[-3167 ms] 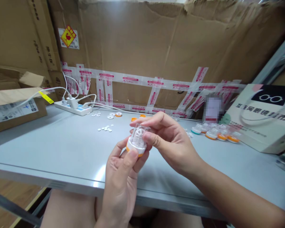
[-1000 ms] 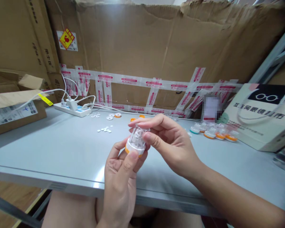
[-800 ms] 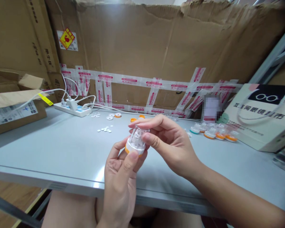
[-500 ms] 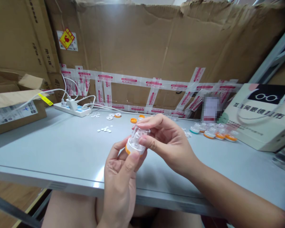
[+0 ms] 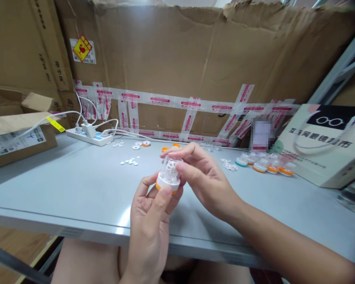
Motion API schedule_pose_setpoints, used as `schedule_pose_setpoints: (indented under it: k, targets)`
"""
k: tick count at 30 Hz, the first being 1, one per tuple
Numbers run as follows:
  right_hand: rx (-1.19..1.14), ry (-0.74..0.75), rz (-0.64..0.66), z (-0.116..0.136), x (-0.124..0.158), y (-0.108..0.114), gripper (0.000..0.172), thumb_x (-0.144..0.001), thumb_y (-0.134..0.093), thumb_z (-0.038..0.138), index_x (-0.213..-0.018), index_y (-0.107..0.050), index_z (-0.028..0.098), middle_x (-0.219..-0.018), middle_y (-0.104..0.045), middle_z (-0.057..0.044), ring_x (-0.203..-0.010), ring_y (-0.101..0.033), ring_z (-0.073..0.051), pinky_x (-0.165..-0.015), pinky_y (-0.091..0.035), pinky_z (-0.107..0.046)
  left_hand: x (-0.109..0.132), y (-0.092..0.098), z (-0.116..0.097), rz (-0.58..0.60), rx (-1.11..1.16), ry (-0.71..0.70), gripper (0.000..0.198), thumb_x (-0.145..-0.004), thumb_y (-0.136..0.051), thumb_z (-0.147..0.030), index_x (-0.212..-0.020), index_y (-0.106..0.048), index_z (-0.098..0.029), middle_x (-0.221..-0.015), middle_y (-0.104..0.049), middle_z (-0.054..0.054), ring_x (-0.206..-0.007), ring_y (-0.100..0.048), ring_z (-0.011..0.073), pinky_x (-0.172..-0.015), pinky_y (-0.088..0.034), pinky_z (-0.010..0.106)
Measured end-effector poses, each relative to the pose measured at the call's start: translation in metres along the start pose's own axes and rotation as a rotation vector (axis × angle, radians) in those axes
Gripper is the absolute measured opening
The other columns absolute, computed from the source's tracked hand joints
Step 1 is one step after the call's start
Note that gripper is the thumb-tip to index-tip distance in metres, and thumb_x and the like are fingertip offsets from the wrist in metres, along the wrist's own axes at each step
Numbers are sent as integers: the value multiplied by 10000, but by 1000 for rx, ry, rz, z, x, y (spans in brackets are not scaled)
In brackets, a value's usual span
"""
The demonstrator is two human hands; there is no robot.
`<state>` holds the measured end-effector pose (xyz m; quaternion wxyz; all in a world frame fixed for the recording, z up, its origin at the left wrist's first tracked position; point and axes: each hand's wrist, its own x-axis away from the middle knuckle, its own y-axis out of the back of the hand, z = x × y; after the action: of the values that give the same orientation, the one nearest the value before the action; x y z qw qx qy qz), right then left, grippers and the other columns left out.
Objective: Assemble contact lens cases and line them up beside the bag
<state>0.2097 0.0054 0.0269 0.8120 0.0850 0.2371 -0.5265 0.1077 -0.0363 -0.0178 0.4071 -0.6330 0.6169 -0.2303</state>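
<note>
A small contact lens cleaner [image 5: 168,182], with a clear cup over a white and orange base, is held upright above the table. My left hand [image 5: 152,215] grips the base between thumb and fingers. Around the clear cup [image 5: 167,163] my right hand [image 5: 208,183] is closed, thumb on the near side and fingers over the top. A pale perforated piece shows through the cup. Behind the right hand lie orange rings [image 5: 175,146], partly covered by its fingers.
Similar cleaners [image 5: 259,167] stand at the right beside a paper bag [image 5: 316,157]. Small white parts [image 5: 229,165] and white discs [image 5: 131,161] lie in groups. A power strip [image 5: 90,138] and an open carton [image 5: 20,134] are at the left. Large cardboard [image 5: 171,59] walls the back.
The clear cup, tilted to the right before, now sits straighter over the base. My right hand has shifted slightly left with it. My left hand keeps its hold on the base.
</note>
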Motion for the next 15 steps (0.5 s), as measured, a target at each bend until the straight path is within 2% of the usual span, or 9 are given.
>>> schedule_pose_setpoints:
  k: [2,4,9,11,15]
  targets:
    - [-70,-39,64,0,0,0,121,-817,-656,303,-856,-572,226,-956,-672,-12,-794,-627,-113,-703,-507,-266,-1,0,-1,9,24,27,122,-777,-725,-223,-880,-677,-178,-885,-754,7,-813,-716,112,-764,-571,168]
    - [-85,-62,60,0,0,0,134,-806,-672,289,-845,-562,223,-875,-676,1,-732,-631,-106,-668,-508,-257,-1,-1,0,14,28,36,111,-785,-718,-227,-877,-679,-178,-889,-754,9,-818,-715,112,-760,-571,168]
    - [9,-25,-129,-2,1,-5,297,-641,-814,240,-729,-533,201,-728,-595,59,-673,-577,-64,-597,-470,-174,-1,-4,3,-36,-85,-92,163,-712,-777,-170,-834,-678,-212,-856,-749,-22,-873,-706,125,-827,-562,205]
    - [5,-27,-152,-2,1,-5,326,-608,-833,243,-720,-531,200,-719,-578,69,-648,-558,-54,-565,-459,-158,0,-4,3,-54,-95,-106,183,-688,-791,-157,-823,-681,-212,-825,-748,-23,-854,-709,124,-805,-565,190]
    - [-101,-67,-46,-1,1,-3,203,-753,-726,324,-763,-558,210,-790,-641,43,-691,-588,-63,-612,-474,-179,0,-4,-3,-48,12,70,149,-723,-762,-250,-825,-712,-153,-804,-759,45,-746,-724,139,-695,-586,171]
